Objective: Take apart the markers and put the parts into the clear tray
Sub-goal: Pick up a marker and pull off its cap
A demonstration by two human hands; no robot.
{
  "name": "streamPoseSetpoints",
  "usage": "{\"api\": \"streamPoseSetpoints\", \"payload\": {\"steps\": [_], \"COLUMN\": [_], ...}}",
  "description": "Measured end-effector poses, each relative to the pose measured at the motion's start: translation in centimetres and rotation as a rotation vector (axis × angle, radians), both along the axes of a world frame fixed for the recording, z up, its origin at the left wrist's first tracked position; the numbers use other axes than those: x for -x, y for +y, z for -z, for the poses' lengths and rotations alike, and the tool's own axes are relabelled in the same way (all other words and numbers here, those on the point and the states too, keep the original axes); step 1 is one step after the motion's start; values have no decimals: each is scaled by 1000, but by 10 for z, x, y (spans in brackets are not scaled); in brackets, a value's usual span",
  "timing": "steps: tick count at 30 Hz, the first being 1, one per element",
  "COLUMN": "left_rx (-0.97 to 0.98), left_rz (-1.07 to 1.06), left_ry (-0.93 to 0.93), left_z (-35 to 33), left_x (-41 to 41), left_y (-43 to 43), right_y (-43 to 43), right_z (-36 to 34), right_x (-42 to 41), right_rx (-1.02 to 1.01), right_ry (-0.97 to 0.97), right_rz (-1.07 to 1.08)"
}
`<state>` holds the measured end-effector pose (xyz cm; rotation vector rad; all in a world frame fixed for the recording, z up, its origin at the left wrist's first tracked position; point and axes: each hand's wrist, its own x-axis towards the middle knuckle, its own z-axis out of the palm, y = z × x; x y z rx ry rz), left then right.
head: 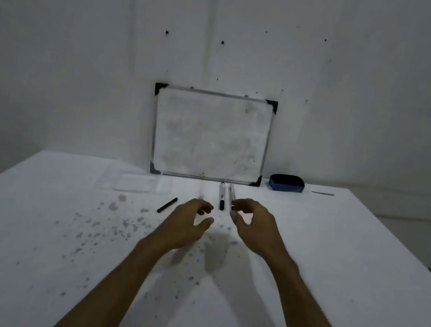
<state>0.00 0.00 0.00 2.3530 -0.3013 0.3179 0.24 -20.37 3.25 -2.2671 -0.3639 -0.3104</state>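
A: While both hands hang over the table, look at twelve o'clock from the right hand — two markers side by side, the black-capped marker and the pale marker just right of it.

B: Long axes running six to twelve, straight away from the person. The right hand's fingertips look to be at the pale one's near end; whether they touch it, I can't tell.

A: Thumb and fingers curled but apart, nothing clamped. The left hand likewise, spread and empty.

B: The right hand is nearer, I'd judge. The black-capped marker's near end sits between the two hands.

A: A loose black cap lies at ten o'clock from the left hand, and the clear tray beyond it, well apart.
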Motion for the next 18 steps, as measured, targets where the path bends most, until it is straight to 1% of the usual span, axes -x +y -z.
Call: {"api": "streamPoseSetpoints", "payload": {"steps": [3,4,8,9,13,16,18], "left_rx": [-30,-39,-142,-145,-164,-138,-122], "left_rz": [-28,-23,41,44,55,46,58], "left_ry": [-9,0,-138,-145,-197,-185,-166], "left_z": [20,29,56,59,66,67,66], "left_x": [0,2,-9,-12,-20,-21,-21], "left_y": [2,4,10,10,10,10,10], "right_y": [11,17,48,55,76,79,79], "right_z": [2,-1,8,12,25,33,34], "right_x": [-40,-53,-112,-124,-153,-158,-155], "right_rx": [92,122,218,252,470,465,408], "right_ry": [-19,12,60,65,86,97,100], "right_rz": [83,97,114,126,191,214,230]}}
